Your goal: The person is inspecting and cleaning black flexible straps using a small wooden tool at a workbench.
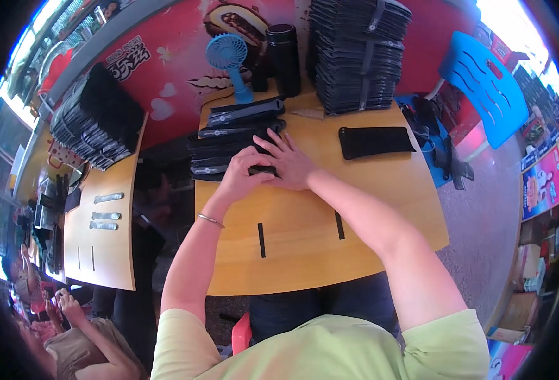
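Note:
My left hand (241, 174), with a metal bangle on its wrist, is closed at the near end of a pile of black fabric bands (210, 149), its thumb and fingers pinched on a small black band end (262, 170). Beside it my right hand (289, 163) lies flat with fingers spread over the right side of the same pile, holding nothing that shows. Grey strips with small pale round marks cross the bands. What lies beneath both palms is hidden. A single flat black fabric piece (374, 143) rests farther right on the wooden table (311, 266).
A tall stack of black bundles (358, 63) stands at the back, near a black bottle (284, 60) and a blue handheld fan (230, 63). Black tape marks (261, 239) are on the tabletop. Left is another table (105, 253) with a black stack; right, a blue chair (488, 88).

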The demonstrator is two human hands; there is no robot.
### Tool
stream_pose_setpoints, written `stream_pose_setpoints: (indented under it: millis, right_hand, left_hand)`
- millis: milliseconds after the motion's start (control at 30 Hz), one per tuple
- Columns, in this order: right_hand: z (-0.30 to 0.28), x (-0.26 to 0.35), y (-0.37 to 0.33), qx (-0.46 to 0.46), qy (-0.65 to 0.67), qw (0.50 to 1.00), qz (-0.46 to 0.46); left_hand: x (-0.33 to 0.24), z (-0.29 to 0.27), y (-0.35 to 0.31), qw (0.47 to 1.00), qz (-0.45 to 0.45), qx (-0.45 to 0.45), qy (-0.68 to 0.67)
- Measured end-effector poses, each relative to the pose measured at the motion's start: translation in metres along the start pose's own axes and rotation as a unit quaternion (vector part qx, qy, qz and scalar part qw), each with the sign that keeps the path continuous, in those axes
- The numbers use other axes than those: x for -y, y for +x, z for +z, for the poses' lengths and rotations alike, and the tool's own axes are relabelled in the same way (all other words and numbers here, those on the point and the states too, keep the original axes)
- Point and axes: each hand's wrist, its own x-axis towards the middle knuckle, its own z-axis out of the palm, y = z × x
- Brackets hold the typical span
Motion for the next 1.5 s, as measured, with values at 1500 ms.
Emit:
stream_pose_setpoints:
  millis: [1500]
  right_hand:
    - [-0.079, -0.102, -0.149, -0.16, -0.169, 0.929, 0.286]
  left_hand:
    - [-0.172, -0.051, -0.16, 0.873, -0.169, -0.284, -0.359]
